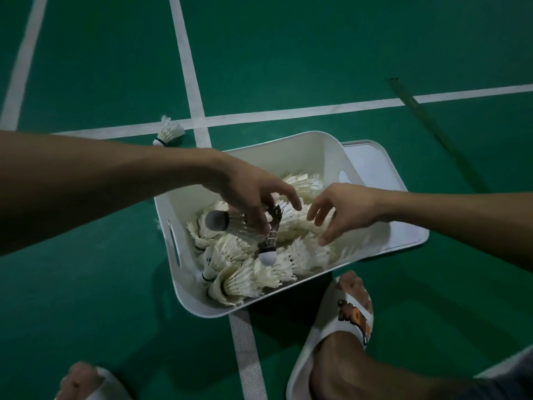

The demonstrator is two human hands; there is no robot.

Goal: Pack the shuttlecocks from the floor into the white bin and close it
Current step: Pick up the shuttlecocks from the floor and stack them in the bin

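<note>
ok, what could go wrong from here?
The shuttlecock on the floor beyond the white bin may get missed. The lid seems partly under the bin; pulling it free could tip the pile. The left hand pinches a dark shuttlecock by its feathers, which may bend.

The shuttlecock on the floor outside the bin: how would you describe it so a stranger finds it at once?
Find the white bin on the green floor. Beyond its far left corner two white lines cross, and the shuttlecock lies on its side just left of that crossing. It alone lies apart from the bin; the other shuttlecocks are inside it or in the left hand.
</note>
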